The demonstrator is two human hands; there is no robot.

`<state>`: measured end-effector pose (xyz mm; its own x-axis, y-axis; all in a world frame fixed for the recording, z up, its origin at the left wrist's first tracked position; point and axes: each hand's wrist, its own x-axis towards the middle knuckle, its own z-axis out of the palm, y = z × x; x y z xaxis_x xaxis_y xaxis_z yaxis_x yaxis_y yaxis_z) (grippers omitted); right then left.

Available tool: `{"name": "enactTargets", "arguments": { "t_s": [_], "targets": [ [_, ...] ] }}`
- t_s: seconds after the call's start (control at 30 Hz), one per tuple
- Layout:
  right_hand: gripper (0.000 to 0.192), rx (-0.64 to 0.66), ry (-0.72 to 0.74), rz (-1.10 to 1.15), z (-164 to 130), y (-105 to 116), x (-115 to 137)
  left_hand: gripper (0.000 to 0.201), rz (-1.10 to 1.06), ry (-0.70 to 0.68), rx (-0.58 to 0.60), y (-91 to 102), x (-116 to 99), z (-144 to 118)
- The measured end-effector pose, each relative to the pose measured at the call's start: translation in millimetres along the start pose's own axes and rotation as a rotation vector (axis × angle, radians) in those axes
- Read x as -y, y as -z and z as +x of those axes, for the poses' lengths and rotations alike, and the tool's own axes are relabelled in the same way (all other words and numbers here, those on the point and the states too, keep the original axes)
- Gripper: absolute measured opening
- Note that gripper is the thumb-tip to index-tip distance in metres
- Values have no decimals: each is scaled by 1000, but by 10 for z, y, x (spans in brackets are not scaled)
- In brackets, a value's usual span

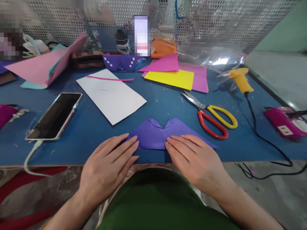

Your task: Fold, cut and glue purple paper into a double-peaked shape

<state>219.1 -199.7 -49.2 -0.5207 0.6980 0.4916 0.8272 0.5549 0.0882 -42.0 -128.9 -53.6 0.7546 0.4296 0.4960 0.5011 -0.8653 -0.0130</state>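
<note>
A folded sheet of purple paper (pixel 152 135) lies near the table's front edge, with two blunt peaks and a notch between them along its far side. My left hand (pixel 109 161) rests flat over its left end, fingers stretched out. On the right part of the paper, my right hand (pixel 192 156) lies with its fingers extended and pressing down. Both palms face the table. Beyond the right hand are scissors (pixel 202 108) with one red and one yellow handle, their blades slightly apart. A white sheet (pixel 112 102) with a thin pink strip (pixel 110 78) across it lies farther off.
Left of my hands lies a phone (pixel 56 116) with a white cable. A yellow glue gun (pixel 241 80) and a magenta power socket (pixel 286 121) are at the right. Behind stand a purple eye mask (pixel 122 62), yellow paper (pixel 170 79) and pink paper (pixel 45 65), before a perforated metal panel (pixel 203 25).
</note>
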Motion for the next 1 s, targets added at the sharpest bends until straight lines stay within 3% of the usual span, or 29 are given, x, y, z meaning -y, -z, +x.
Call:
{"name": "enactTargets", "arguments": {
  "t_s": [0.13,0.27,0.47,0.6,0.73,0.87,1.0],
  "targets": [
    [22,-3,-107,73,-30,-28,25,21,18,28,-54,67,0,5],
    [20,-11,-180,133,-63,-58,58,20,-24,50,-56,46,-153,224],
    [18,-63,-218,225,-50,-11,48,14,-40,-61,0,-105,-279,450],
    [8,-230,-490,324,-168,177,-16,15,-21,-90,-33,-149,-239,423],
    [12,-423,-827,172,-437,321,-70,14,-70,-78,-74,-170,-219,427],
    [9,-422,-1005,64,-640,378,-72,16,-158,32,-172,-128,-237,424],
    [8,-318,-989,24,-648,425,-4,12,-346,179,-279,-23,-292,370]
  ]
}}
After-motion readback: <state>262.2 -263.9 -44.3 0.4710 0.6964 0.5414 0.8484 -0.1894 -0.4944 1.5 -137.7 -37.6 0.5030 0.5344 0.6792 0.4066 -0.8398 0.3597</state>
